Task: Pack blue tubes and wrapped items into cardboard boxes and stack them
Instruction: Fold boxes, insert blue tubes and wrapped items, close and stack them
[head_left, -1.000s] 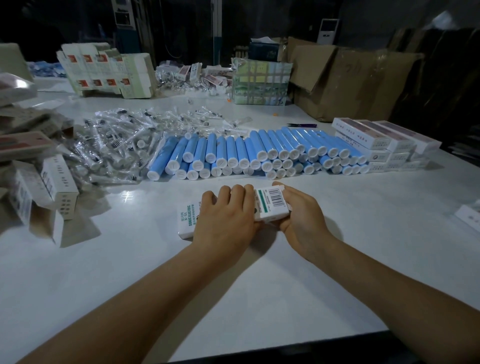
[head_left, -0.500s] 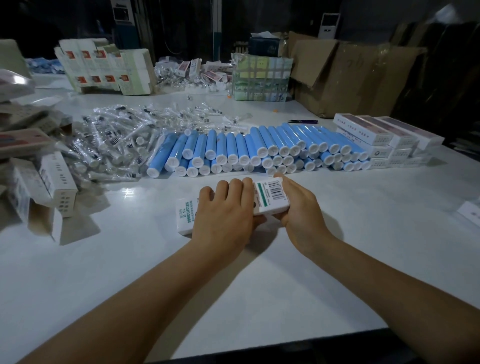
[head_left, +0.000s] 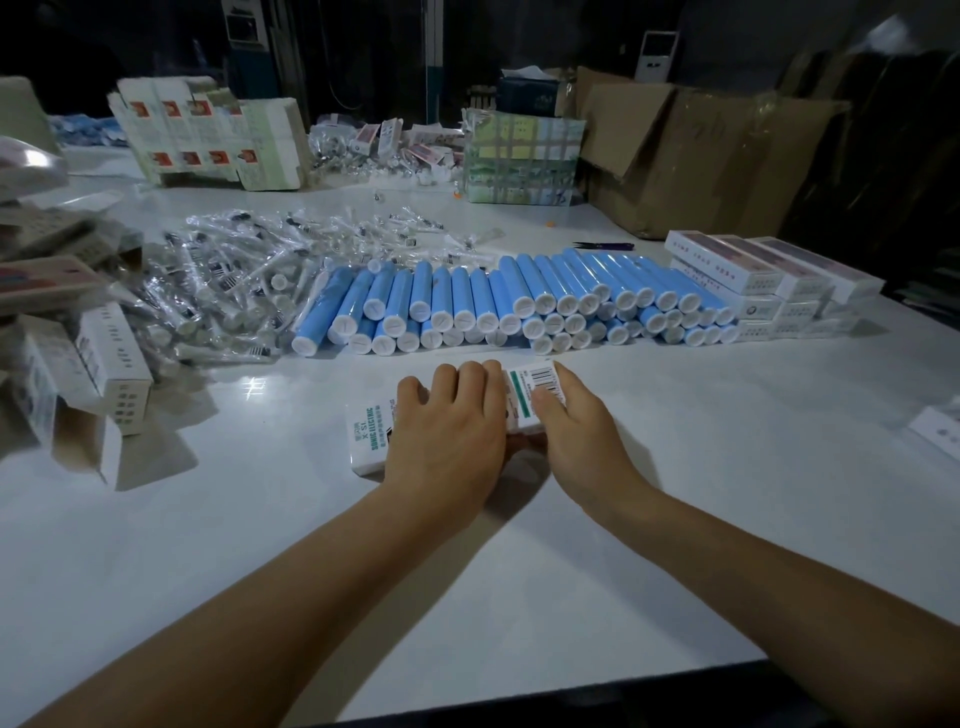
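Working at a glossy white table in a dim room, dark beyond the far edge; your near edge runs just under your forearms. Your left hand lies over the white box, fingers close together and curled over its far edge. Your right hand holds the box's right end, thumb on the barcode label; whether its other fingers wrap beneath, you cannot tell. Left of your left fingers the box face reads "SONIC ELECTRIC" and "X-S1" in teal. Just beyond your fingertips lies the row of blue tubes, white caps toward you, stacked two deep. Beyond and left of them, a heap of clear wrapped items. Right of the tubes, closed white boxes stacked. Far left of your fingers, open cartons lie tipped. At the far right, a brown cardboard carton; far middle, flat printed box blanks. Bare table stretches right of your right hand and toward you.
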